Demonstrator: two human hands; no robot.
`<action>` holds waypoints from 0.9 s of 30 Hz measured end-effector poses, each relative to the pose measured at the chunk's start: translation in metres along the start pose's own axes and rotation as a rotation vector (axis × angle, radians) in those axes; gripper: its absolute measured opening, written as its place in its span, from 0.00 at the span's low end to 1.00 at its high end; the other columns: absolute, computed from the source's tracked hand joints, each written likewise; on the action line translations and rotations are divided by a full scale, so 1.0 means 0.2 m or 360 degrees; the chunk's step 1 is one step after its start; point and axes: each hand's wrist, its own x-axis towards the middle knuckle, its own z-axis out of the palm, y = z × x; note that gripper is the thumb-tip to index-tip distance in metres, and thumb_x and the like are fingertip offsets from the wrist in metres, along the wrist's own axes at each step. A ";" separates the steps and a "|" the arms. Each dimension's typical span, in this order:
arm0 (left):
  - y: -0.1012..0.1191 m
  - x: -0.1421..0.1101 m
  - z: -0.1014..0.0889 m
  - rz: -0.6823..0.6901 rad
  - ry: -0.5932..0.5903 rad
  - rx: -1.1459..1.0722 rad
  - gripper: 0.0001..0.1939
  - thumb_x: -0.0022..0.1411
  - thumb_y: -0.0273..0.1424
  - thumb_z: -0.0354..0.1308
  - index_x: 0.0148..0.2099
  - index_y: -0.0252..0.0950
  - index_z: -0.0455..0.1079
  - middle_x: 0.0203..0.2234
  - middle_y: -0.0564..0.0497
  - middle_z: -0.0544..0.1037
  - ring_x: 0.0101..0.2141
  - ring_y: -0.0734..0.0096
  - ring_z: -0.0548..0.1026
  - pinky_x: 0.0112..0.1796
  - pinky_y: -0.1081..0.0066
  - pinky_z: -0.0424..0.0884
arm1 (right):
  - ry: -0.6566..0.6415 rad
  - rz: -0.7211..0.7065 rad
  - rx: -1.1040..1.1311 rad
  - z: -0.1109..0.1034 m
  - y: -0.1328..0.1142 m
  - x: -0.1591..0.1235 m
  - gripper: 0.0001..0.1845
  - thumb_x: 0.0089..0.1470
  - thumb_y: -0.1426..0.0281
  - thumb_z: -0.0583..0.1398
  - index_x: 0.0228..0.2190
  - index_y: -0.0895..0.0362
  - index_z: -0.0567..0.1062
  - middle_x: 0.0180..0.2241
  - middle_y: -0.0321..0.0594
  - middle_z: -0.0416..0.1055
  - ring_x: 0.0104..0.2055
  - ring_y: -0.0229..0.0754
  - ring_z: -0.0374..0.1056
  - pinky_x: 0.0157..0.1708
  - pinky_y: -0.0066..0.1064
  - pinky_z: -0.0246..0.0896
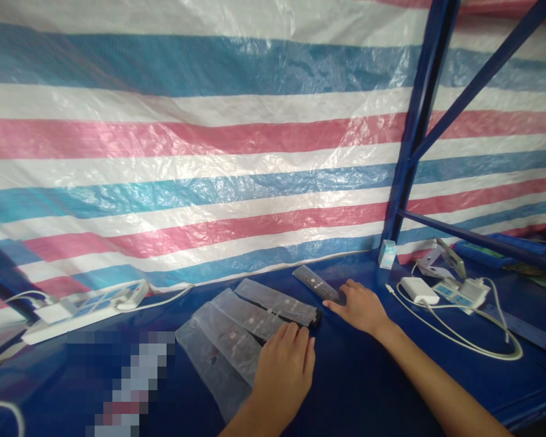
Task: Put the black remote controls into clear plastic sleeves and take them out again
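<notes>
two hands on remotes laid out on a blue bench

the left hand lies flat and open, palm down, on the near end of three bagged remotes lying side by side in clear sleeves. the right hand reaches further back, fingers spread, its fingertips touching a bare dark remote and gripping nothing. to the right lie a white charger and its looping cable; a power strip sits far left.

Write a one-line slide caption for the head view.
Left hand rests on bagged remotes laid side by side on a blue table; right hand touches an unbagged remote.
</notes>
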 end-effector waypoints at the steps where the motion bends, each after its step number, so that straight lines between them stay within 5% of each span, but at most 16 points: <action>1: -0.01 -0.01 0.01 0.0022 0.0050 0.0005 0.14 0.65 0.28 0.46 0.35 0.40 0.73 0.31 0.50 0.76 0.33 0.67 0.75 0.34 0.69 0.71 | -0.0008 -0.0015 -0.0072 0.01 -0.02 0.01 0.24 0.54 0.51 0.56 0.34 0.60 0.77 0.40 0.52 0.73 0.44 0.53 0.69 0.42 0.38 0.62; 5: -0.03 -0.03 0.05 0.0085 0.0218 0.0008 0.14 0.65 0.28 0.45 0.34 0.40 0.72 0.29 0.51 0.76 0.31 0.68 0.75 0.33 0.69 0.70 | -0.0032 0.0025 -0.0148 0.02 -0.02 0.03 0.18 0.55 0.58 0.57 0.34 0.60 0.78 0.38 0.50 0.74 0.44 0.52 0.70 0.42 0.36 0.62; 9: -0.04 -0.03 0.05 0.0117 0.0307 0.0010 0.14 0.65 0.27 0.45 0.35 0.39 0.72 0.29 0.50 0.76 0.31 0.68 0.74 0.33 0.69 0.70 | -0.0002 0.0313 -0.0147 0.00 0.07 0.05 0.19 0.55 0.57 0.56 0.34 0.59 0.78 0.40 0.51 0.74 0.44 0.52 0.71 0.40 0.36 0.63; 18: -0.03 -0.03 0.04 0.0077 0.0245 0.0117 0.14 0.65 0.28 0.45 0.39 0.39 0.73 0.31 0.49 0.76 0.34 0.66 0.74 0.34 0.69 0.71 | 0.0104 0.0624 -0.0225 -0.04 0.23 0.09 0.24 0.56 0.56 0.55 0.38 0.64 0.77 0.41 0.60 0.71 0.47 0.60 0.68 0.41 0.44 0.63; 22: 0.00 0.04 0.00 -0.0100 0.0033 0.0125 0.13 0.65 0.29 0.46 0.40 0.38 0.73 0.33 0.48 0.76 0.36 0.64 0.74 0.36 0.68 0.71 | 0.0400 0.0361 -0.0004 -0.01 0.17 0.07 0.22 0.55 0.55 0.56 0.39 0.60 0.74 0.40 0.53 0.71 0.45 0.53 0.68 0.42 0.41 0.62; 27: 0.06 0.19 -0.01 -0.0307 -0.0321 0.0164 0.14 0.66 0.33 0.48 0.43 0.34 0.74 0.38 0.43 0.75 0.42 0.58 0.73 0.38 0.64 0.71 | 0.0033 -0.0364 0.0739 0.03 0.07 0.01 0.16 0.49 0.57 0.61 0.34 0.55 0.75 0.33 0.39 0.71 0.34 0.40 0.68 0.38 0.31 0.63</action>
